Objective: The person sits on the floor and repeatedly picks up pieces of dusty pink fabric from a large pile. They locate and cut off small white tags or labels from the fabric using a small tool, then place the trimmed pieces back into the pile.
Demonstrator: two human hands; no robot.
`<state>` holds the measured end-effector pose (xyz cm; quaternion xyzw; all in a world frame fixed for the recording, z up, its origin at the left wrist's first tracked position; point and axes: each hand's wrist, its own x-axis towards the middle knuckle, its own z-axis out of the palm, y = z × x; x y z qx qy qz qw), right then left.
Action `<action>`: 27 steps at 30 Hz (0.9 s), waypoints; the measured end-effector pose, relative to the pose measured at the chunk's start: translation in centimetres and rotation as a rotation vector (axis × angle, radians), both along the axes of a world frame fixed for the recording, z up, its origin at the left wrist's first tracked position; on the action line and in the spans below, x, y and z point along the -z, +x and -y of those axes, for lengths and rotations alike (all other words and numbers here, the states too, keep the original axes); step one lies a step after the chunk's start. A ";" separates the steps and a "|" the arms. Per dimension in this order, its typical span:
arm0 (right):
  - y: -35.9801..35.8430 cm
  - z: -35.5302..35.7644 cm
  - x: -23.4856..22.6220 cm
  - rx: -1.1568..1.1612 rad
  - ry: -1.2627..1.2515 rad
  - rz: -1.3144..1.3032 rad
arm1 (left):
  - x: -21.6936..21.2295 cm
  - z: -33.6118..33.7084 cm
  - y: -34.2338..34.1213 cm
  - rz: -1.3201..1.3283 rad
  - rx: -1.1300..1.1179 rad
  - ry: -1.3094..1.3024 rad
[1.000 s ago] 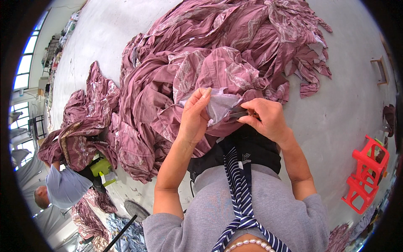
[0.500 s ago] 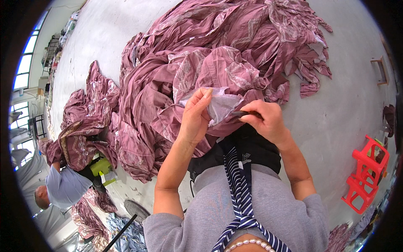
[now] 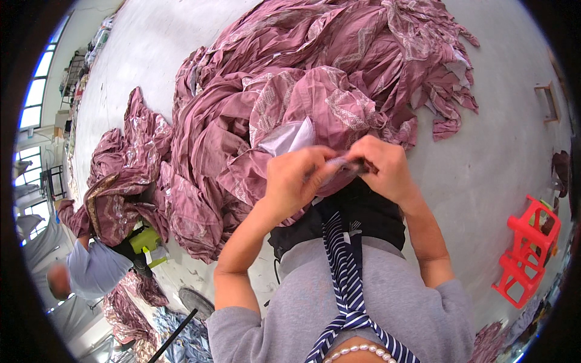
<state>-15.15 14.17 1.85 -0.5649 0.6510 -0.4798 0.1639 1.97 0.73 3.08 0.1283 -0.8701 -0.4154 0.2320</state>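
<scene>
A large heap of dusty-pink patterned fabric (image 3: 224, 127) spreads in front of me and reaches up to my lap. My left hand (image 3: 296, 178) is closed, pinching an edge of this cloth just above my lap. Close against it, my right hand (image 3: 384, 166) is closed round small dark snips (image 3: 367, 166), mostly hidden by the fingers. The fingertips of both hands nearly meet at the cloth edge, slightly blurred. Behind the left hand a pale lilac underside (image 3: 289, 138) of the cloth shows.
At the left another person (image 3: 97, 269) in a light blue shirt handles the same pink fabric, beside a lime-green stool (image 3: 145, 240). Red plastic stools (image 3: 526, 251) stand on the grey floor (image 3: 472, 181) at the right. More cloth piles (image 3: 181, 336) lie lower left.
My left hand has moved right and down to the snips, from the raised pale flap to the cloth edge. The flap has fallen back. My right hand has barely shifted.
</scene>
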 end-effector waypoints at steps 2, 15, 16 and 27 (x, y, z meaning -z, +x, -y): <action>-0.2 -0.9 1.2 0.010 -0.100 -0.148 | -1.2 0.5 0.6 0.112 0.118 -0.332; 0.3 -6.4 6.0 0.084 -0.040 -0.325 | 1.2 -4.7 6.3 0.468 0.498 0.136; 0.2 -6.5 6.1 0.087 -0.032 -0.328 | 1.1 -4.4 6.0 0.450 0.484 0.172; -0.1 -6.5 6.1 0.101 -0.037 -0.318 | 1.9 0.6 4.1 0.431 0.225 0.007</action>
